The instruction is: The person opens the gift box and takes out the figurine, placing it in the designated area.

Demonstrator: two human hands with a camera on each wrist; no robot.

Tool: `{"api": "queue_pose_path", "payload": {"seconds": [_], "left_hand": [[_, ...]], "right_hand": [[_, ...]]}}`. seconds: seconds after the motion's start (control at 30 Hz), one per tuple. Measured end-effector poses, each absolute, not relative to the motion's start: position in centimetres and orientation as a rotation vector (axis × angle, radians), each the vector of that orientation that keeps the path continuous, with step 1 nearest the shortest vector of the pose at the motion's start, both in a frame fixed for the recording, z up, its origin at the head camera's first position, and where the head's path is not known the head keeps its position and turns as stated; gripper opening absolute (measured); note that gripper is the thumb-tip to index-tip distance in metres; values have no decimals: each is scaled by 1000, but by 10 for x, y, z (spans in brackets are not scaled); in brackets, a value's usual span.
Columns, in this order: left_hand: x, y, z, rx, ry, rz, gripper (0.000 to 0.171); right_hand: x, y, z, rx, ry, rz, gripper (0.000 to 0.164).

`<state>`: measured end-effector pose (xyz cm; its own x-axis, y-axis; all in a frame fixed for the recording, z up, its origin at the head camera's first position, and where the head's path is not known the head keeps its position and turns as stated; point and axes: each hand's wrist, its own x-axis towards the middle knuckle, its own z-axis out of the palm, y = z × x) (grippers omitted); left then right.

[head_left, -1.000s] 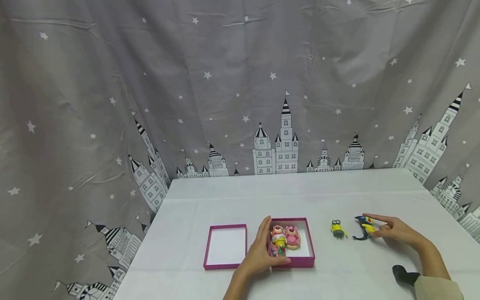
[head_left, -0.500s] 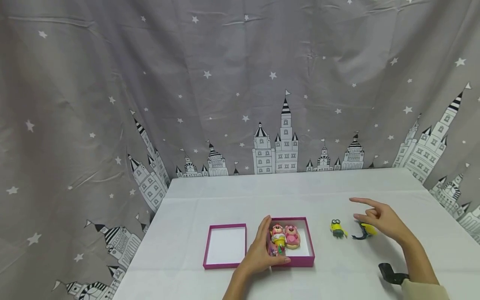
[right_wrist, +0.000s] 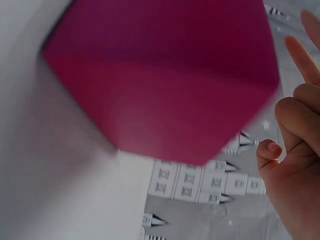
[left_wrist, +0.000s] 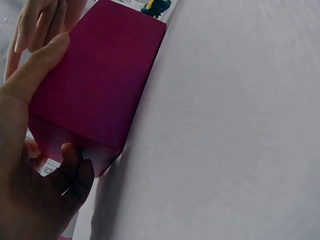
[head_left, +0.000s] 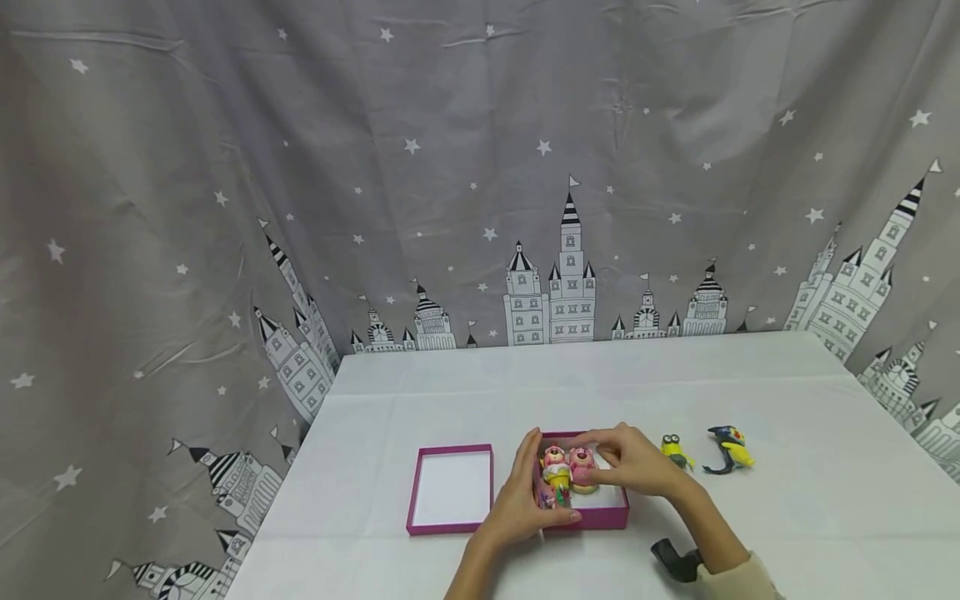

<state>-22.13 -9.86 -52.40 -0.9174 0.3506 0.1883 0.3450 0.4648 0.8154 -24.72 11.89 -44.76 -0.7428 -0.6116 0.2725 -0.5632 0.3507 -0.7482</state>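
On the table an open magenta box (head_left: pixel 592 520) holds toy figures. My left hand (head_left: pixel 517 496) grips its left corner, thumb on the front wall and fingers along the side, as the left wrist view of the box (left_wrist: pixel 100 80) also shows. Over the box's right half is my right hand (head_left: pixel 637 461), index finger near the head of a pink bear figure (head_left: pixel 581 458) and thumb beside its body, the two spread apart. Left of that bear lies a pink bear on a yellow cone (head_left: pixel 556 471), with a small pink figure (head_left: pixel 548 497) below it.
A shallow magenta-rimmed lid (head_left: pixel 448 528) with a white inside lies left of the box. To the right lie a yellow-green minion figure (head_left: pixel 672 450) and a dark blue and yellow figure (head_left: pixel 727 446). A castle-print curtain (head_left: pixel 480 167) hangs behind the table.
My right hand has let go of the dark blue and yellow figure at the right and swung left to the box. The left hand has stayed on the box.
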Motion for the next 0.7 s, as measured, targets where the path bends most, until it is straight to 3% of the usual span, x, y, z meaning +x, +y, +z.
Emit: {"api": "queue_pose_path", "payload": {"seconds": [0.33,0.7], "left_hand": [[-221,-100,-524,650,2689,1501,117],[-220,-99,-524,659,2686,1494,116]], "right_hand": [[-257,96,-481,-1328,2456,-1233,29],[-253,90,-482,-1221,2615,-1011,28]]}}
